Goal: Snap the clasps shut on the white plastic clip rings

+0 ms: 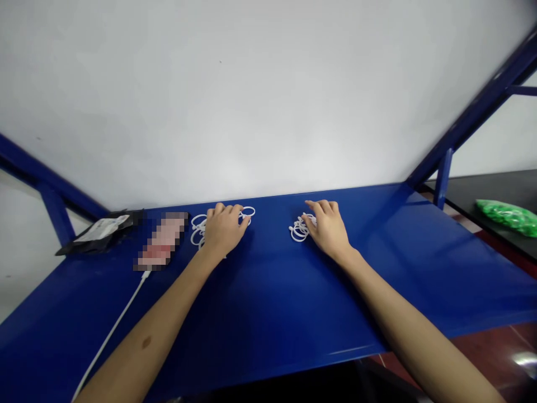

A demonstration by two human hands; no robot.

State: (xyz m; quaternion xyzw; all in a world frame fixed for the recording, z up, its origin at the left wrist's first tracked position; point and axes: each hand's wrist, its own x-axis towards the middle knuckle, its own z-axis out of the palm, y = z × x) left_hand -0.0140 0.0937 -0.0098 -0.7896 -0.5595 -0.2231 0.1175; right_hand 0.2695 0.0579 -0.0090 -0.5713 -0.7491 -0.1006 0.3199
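Note:
My left hand [224,228] lies palm down on a cluster of white looped cable ties [198,228] on the blue table [272,302], fingers curled over the loops near the far edge. My right hand [328,228] rests palm down beside a smaller bunch of white looped ties [297,230], its fingers stretched toward them and touching them. Whether either hand grips a tie is hidden under the fingers.
A blurred-out phone-sized object [161,240] with a white cable [113,330] lies left of my left hand. A black packet with a white label [103,228] sits at the far left. A green bag [509,215] lies on a dark bench at right. A white wall stands behind.

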